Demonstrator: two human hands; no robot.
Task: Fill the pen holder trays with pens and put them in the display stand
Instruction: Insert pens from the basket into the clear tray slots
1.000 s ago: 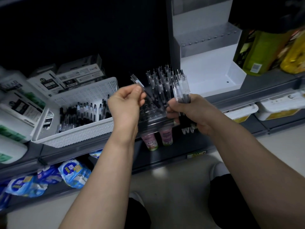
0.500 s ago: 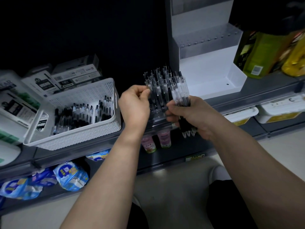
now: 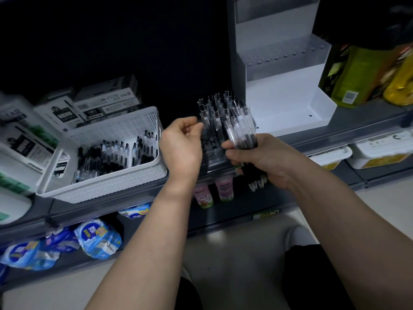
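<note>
Stocking in progress at a dim shop shelf: at far left, printed cardboard boxes (image 3: 105, 104) lean behind a white perforated plastic basket (image 3: 125, 180), its floor covered with loose clear-barrelled, dark-gripped pens (image 3: 116, 155), a sign that plenty of stock is not yet sorted. Just right of the basket, the person's left hand (image 3: 182, 144) is curled, its thumb and fingertips (image 3: 199, 126) pinched at the left edge of a clear, glossy pen holder tray (image 3: 215, 151) that sits on the shelf edge; whether this grip actually holds a pen is too blurred to tell. The tray already carries several rows of pens standing upright in its sockets, click-tops up, while the near sockets look unfilled, so this tray seems partly loaded. To its right, the right hand (image 3: 259, 159) is clenched around a bundle of pens (image 3: 242, 133), the transparent barrels fanned above the fist and the tips poking out below it, just beside the tray. Farther right and higher on the shelf, the white stepped display stand (image 3: 288, 104) has smooth, matte walls, an upper step dotted with small holes, and a lower step showing no tray, so the placing stage appears undone. At far right stand tall yellow-green bottles (image 3: 357, 77) with glossy labels. On the shelf below sit pink-labelled cups (image 3: 213, 191) and blue crinkled packs (image 3: 98, 240).
</note>
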